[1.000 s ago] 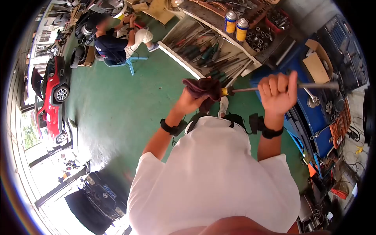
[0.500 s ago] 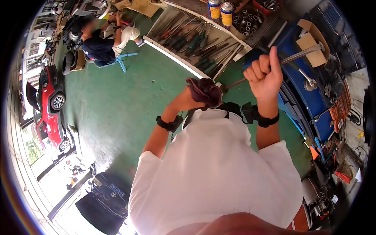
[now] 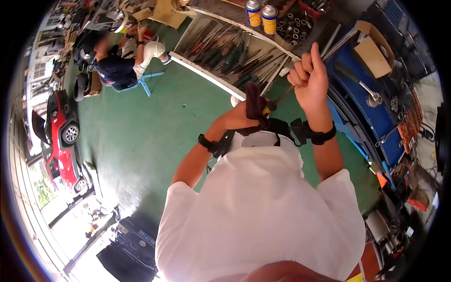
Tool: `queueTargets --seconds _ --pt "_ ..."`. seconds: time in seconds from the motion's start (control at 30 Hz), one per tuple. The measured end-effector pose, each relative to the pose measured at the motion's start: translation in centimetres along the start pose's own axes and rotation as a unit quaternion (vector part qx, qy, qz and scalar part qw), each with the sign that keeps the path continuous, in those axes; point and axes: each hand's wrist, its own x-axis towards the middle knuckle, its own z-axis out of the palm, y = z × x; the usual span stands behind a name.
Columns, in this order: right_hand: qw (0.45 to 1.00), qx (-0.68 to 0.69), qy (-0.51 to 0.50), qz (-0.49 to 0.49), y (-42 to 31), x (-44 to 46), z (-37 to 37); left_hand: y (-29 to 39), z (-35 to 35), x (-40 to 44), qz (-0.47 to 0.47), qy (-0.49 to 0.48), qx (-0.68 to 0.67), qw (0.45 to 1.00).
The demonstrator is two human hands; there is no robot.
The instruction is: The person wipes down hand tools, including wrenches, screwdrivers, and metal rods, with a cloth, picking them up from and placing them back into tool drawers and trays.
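A dark maroon cloth is bunched in my left hand, wrapped round the yellow handle end of a long metal tool. My right hand is closed round the shaft of that tool, its index finger or thumb pointing up. Beyond my right fist a metal length slants up toward the cardboard box. In front of both hands lies an open drawer holding many screwdrivers and metal rods.
Two spray cans stand on the bench above the drawer. A blue tool cart carries a ratchet and a cardboard box at the right. A seated person is at the upper left, beyond a red car.
The cloth and my left hand have shifted round the handle, the cloth now standing more upright. My right hand has moved up and left, and the tool slants more steeply.
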Motion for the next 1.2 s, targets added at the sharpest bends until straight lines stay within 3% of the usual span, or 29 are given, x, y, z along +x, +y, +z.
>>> queueTargets --seconds 0.13,0.23,0.27,0.33,0.37,0.47,0.5,0.57,0.63,0.67,0.7,0.73,0.77,0.8,0.87,0.9,0.97,1.0,1.07,1.13,1.2 --pt "0.999 0.010 -0.015 -0.045 -1.2 -1.0 -0.8 0.4 -2.1 -0.9 -0.114 -0.034 0.102 0.988" --pt "0.997 -0.013 -0.022 -0.076 -2.0 -1.2 0.1 -2.2 -5.2 -0.2 -0.047 -0.116 0.302 0.945" --pt "0.994 -0.028 -0.026 -0.104 -2.0 -1.5 0.4 -2.4 -6.2 -0.1 -0.048 -0.128 0.293 0.946" --pt "0.993 -0.006 -0.008 -0.120 -1.0 -2.3 1.0 -2.7 -7.9 0.2 -0.179 -0.099 0.095 0.974" --pt "0.990 0.021 -0.017 -0.137 -0.2 -1.8 1.5 -2.9 -8.6 0.5 -0.174 -0.105 0.095 0.975" --pt "0.981 0.008 -0.067 -0.184 2.8 0.7 3.2 -2.5 -11.1 1.2 0.038 -0.002 0.020 0.999" --pt "0.981 0.022 -0.033 -0.189 3.8 1.0 3.6 -2.3 -12.6 0.8 -0.045 0.004 0.080 0.996" --pt "0.975 0.036 0.070 -0.206 6.2 2.0 5.5 -4.7 -15.7 0.3 -0.088 0.027 -0.016 0.996" --pt "0.973 -0.004 0.078 -0.216 9.6 4.2 4.8 -6.9 -19.5 -0.5 -0.087 0.080 -0.046 0.992" --pt "0.968 -0.004 0.151 -0.200 11.6 5.4 4.8 -8.9 -21.3 -1.3 -0.064 0.110 -0.054 0.990" --pt "0.957 -0.005 0.225 -0.182 13.6 6.4 4.5 -10.2 -23.5 -2.1 -0.108 0.090 -0.052 0.989" --pt "0.961 -0.023 0.228 -0.157 15.2 7.4 3.5 -11.1 -25.3 -2.9 -0.154 0.071 -0.049 0.984" --pt "0.963 -0.036 0.234 -0.129 17.1 8.1 2.3 -9.8 -26.5 -3.6 -0.138 0.046 0.048 0.988" --pt "0.961 -0.036 0.242 -0.131 18.9 8.9 1.1 -10.0 -27.9 -4.5 -0.142 0.038 0.047 0.988" --pt "0.947 -0.145 0.283 -0.031 22.2 10.1 -1.3 -10.4 -30.4 -6.0 -0.175 -0.031 0.163 0.971" --pt "0.945 -0.146 0.290 -0.033 23.5 10.4 -2.6 -10.6 -31.4 -6.7 -0.175 -0.038 0.161 0.971" --pt "0.942 -0.179 0.273 0.084 25.3 11.5 -4.7 -10.5 -32.3 -7.6 -0.229 -0.054 0.157 0.959" --pt "0.940 -0.180 0.276 0.084 26.0 12.3 -5.5 -10.4 -32.2 -7.9 -0.229 -0.057 0.155 0.959" --pt "0.934 -0.167 0.284 0.137 27.5 13.6 -7.0 -9.2 -31.8 -8.4 -0.310 -0.017 0.035 0.950" --pt "0.941 -0.182 0.250 0.139 29.1 15.2 -10.0 -9.2 -30.8 -8.0 -0.300 -0.034 0.053 0.952" --pt "0.916 -0.226 0.309 0.121 29.8 16.6 -10.4 -10.0 -29.1 -7.0 -0.217 -0.030 0.201 0.955"
